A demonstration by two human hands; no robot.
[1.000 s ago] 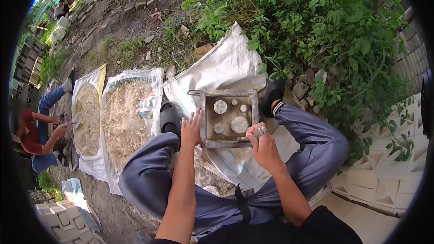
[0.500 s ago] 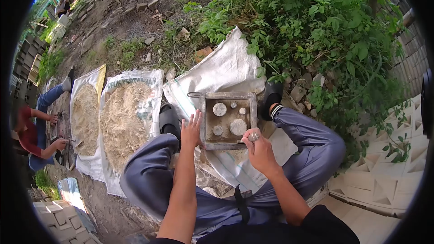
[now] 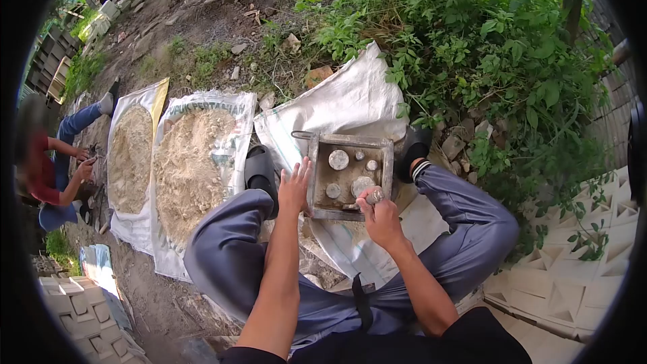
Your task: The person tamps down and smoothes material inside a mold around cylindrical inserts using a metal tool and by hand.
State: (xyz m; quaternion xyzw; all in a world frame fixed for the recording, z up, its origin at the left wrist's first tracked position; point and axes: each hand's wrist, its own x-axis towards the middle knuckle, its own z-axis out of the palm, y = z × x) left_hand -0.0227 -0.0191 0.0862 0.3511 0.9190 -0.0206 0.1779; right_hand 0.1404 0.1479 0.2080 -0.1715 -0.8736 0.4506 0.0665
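Right fingers (image 3: 367, 201) hide much of tool (image 3: 375, 195), some of largest disc (image 3: 360, 183); co-worker's head (image 3: 31, 116) blurred.

- The left arm (image 3: 279, 290) is extending forward, its bare forearm running nearly in line with the wrist.
- The left hand (image 3: 294, 190) is showing its back, the fingers (image 3: 302, 175) spreading apart and pointing ahead.
- The right arm (image 3: 423, 282) is bending at the elbow, its bare forearm slanting inward.
- The right hand (image 3: 381, 220) is gripping, its fingers folding inward.
- The two hands are sitting apart, the left one slightly farther forward.
- Both legs are bending, the left knee (image 3: 219, 246) and right knee (image 3: 495, 232) splaying outward.
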